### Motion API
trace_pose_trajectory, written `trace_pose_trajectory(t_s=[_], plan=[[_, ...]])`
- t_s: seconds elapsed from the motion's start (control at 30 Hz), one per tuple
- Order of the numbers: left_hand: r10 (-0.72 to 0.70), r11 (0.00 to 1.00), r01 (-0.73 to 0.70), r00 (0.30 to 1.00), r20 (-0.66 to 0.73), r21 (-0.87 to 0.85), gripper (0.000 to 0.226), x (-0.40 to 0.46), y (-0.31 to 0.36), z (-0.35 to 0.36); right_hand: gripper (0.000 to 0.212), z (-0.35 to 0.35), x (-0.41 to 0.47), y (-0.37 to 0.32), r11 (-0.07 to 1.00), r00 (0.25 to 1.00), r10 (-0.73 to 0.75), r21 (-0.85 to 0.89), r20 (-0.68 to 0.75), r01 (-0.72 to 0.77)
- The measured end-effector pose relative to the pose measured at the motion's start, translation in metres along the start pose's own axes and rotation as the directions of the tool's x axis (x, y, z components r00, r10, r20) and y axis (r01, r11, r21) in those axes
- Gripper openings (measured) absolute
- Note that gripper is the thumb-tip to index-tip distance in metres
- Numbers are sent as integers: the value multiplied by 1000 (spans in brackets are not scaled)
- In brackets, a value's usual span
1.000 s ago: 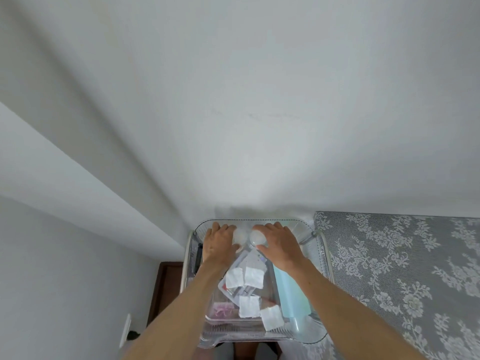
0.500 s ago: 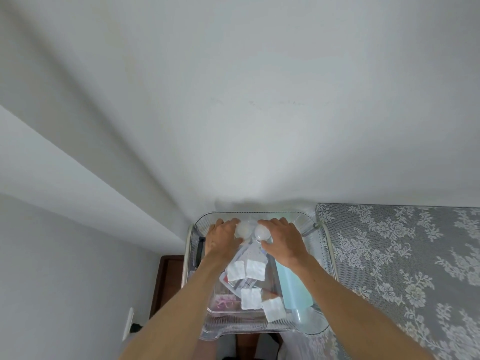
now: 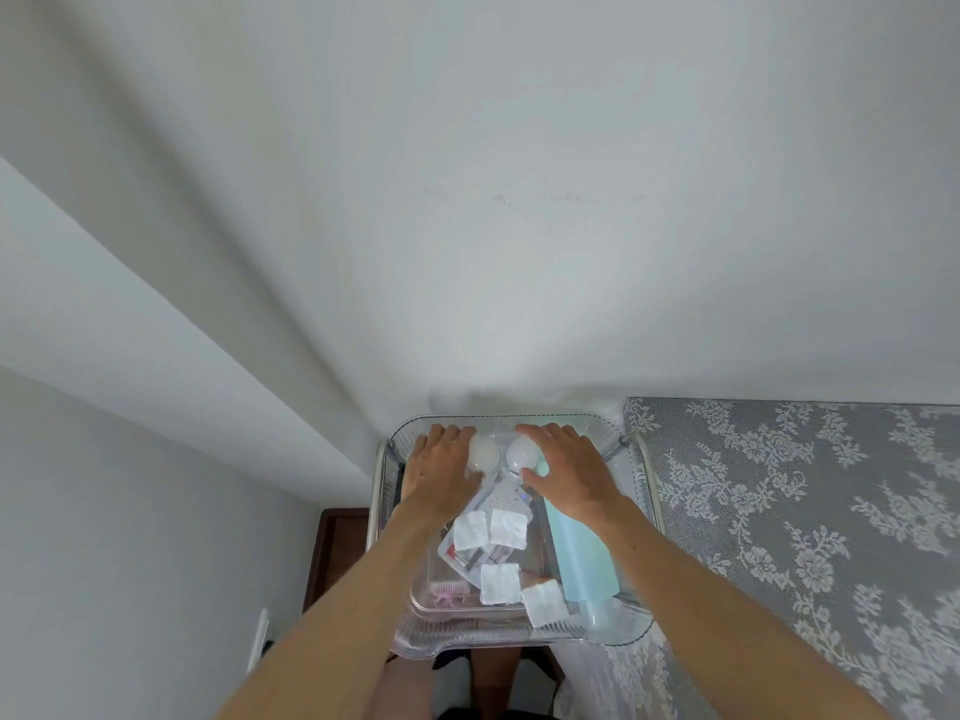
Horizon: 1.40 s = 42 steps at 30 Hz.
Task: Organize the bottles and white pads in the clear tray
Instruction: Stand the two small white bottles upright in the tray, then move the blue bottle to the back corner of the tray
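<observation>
Two hands, left (image 3: 441, 472) and right (image 3: 566, 470), each cup a round white bottle at the clear tray (image 3: 519, 636)'s far edge.

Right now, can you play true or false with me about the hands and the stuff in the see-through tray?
1. Four white pads lie in the clear tray. True.
2. The left hand is on a white bottle top. True.
3. The right hand holds a pad. False: it rests by the other white bottle top.
4. The pale blue bottle stands upright. False: it lies flat along the tray's right side.
5. A pink comb is in the tray. True.
</observation>
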<state>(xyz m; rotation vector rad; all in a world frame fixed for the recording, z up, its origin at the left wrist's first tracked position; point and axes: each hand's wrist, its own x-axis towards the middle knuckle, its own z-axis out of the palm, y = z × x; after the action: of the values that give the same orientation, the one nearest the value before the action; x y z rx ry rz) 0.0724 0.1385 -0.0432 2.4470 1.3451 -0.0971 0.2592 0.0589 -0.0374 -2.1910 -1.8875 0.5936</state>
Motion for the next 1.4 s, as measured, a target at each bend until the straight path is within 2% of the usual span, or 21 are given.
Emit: trace_pose_trajectory(t_s=[0.2,0.33,0.47,0.63,0.73,0.9,1.03,1.23,1.4], plan=[[-10,999,-4,967,-253,-54,54,-57,-23,-20,50,-20,-41,2,979,993,102,183,-62,-89],[-71,997,76,940,-333,1,55,-88,-46,-30,47,-11,-78,5,979,994,107,169,35,-112],[-204,978,210,945,-257,-3,68,-105,-58,-31,44,5,-113,6,980,965,169,68,199,-185],[-220,975,212,960,-171,-64,75,-112,-55,-19,34,16,-138,8,961,945,212,-227,247,-156],[-246,966,230,957,-156,-117,82,-111,-50,-15,34,18,-142,7,896,938,244,-428,247,-121],[-241,965,215,954,-178,-151,89,-112,-47,-15,37,23,-141,2,756,906,324,-650,273,-75],[-248,962,219,951,-184,-161,90,-113,-45,-16,44,30,-136,4,715,871,393,-694,296,-86],[-240,959,199,948,-209,-201,90,-114,-42,-17,54,36,-129,10,775,895,379,-609,234,-169],[-253,956,216,949,-190,-199,87,-114,-40,-20,87,48,-125,10,779,901,405,-575,157,-250]])
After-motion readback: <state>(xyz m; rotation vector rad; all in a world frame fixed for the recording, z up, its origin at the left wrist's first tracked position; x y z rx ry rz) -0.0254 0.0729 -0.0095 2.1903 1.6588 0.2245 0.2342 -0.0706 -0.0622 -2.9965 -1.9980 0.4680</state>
